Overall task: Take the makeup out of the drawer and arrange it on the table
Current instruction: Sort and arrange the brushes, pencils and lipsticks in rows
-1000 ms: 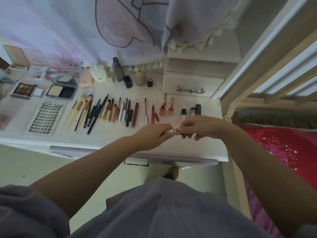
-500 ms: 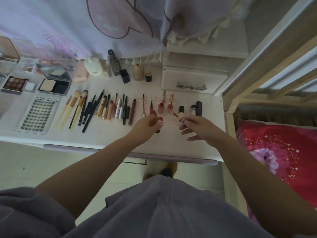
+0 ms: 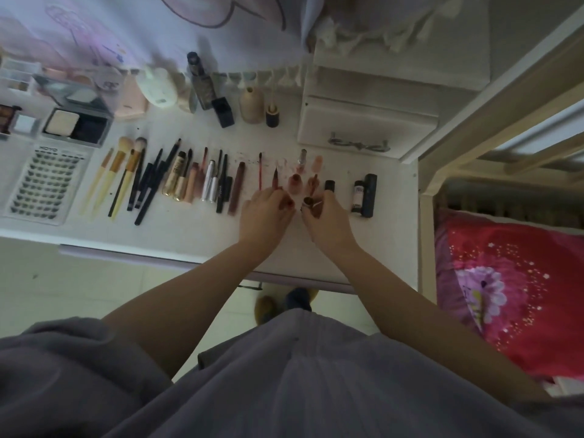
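Both hands at the lipstick row (image 3: pixel 319 181)

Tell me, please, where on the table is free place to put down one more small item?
Bare patches: the front strip of the table below the brushes; the gap between the black-capped tube and the dark lipsticks; the corner right of them. Crowded: the pencil row, the back row of bottles, and around both hands, left and right.
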